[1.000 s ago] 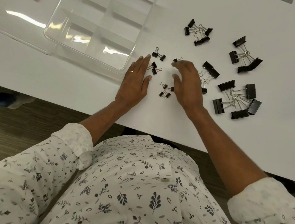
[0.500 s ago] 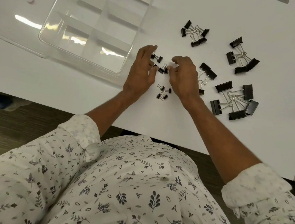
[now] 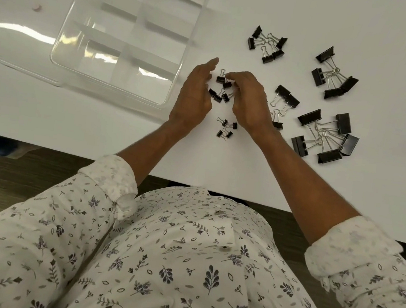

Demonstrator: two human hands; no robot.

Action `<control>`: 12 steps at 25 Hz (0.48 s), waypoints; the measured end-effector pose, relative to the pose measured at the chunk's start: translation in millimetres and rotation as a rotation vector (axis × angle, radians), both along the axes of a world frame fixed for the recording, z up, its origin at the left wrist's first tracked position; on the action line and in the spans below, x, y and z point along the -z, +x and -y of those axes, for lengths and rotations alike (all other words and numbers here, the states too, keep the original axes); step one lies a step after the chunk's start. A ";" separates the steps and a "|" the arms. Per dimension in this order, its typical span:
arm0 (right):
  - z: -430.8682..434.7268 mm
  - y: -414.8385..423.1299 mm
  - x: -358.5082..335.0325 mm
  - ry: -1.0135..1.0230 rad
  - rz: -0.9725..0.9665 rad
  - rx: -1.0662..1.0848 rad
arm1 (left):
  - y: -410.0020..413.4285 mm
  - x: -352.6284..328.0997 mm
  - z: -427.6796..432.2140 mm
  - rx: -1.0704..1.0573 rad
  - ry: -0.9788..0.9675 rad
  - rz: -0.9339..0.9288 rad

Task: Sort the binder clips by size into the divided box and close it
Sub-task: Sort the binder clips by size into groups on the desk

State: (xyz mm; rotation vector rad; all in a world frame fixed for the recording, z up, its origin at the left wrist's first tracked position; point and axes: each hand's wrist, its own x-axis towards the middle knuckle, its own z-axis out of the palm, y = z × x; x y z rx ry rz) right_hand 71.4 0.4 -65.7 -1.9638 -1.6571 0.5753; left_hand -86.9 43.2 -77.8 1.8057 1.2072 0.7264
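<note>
- Nearest the table edge, two pairs of tiny clips (image 3: 225, 128) are lying untouched on the white table (image 3: 123, 129), where they lay half a second ago.
- The left hand (image 3: 195, 97) is standing on edge with fingers curled loosely, cupping rather than pinching; earlier it lay flatter.
- The right hand (image 3: 249, 101) is curling opposite it, fingertips at a clip's wire handle; whether it is gripping I cannot tell.
- Between the palms, the small clips (image 3: 221, 89) are now sitting bunched together, more tightly than before.
- To the right, the medium and large clips (image 3: 325, 136) are lying in unchanged heaps.
- Farther left, the clear divided box (image 3: 123, 43) is sitting open, its compartments holding no clips.
</note>
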 end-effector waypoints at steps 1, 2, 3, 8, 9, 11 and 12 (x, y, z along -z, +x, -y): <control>0.4 -0.4 1.6 -0.016 0.029 -0.030 | -3.7 0.1 4.3 -0.029 0.011 -0.012; 0.0 -0.4 2.7 -0.029 0.050 -0.050 | -7.4 1.2 9.2 -0.048 0.022 -0.028; -0.7 -0.1 2.8 -0.033 0.048 -0.052 | -10.7 2.5 14.2 -0.053 0.022 -0.043; 9.3 4.0 -8.0 0.082 -0.043 0.055 | -10.8 0.7 12.2 0.019 0.014 -0.039; 15.5 3.8 -10.5 0.094 -0.055 0.066 | -9.1 -0.6 8.6 0.033 0.013 -0.044; 35.2 -1.2 -14.1 0.124 -0.062 0.082 | -6.4 -2.6 3.0 0.042 0.017 -0.049; 46.9 -3.7 -14.9 0.143 -0.062 0.095 | -6.1 -3.9 1.2 0.042 0.028 -0.040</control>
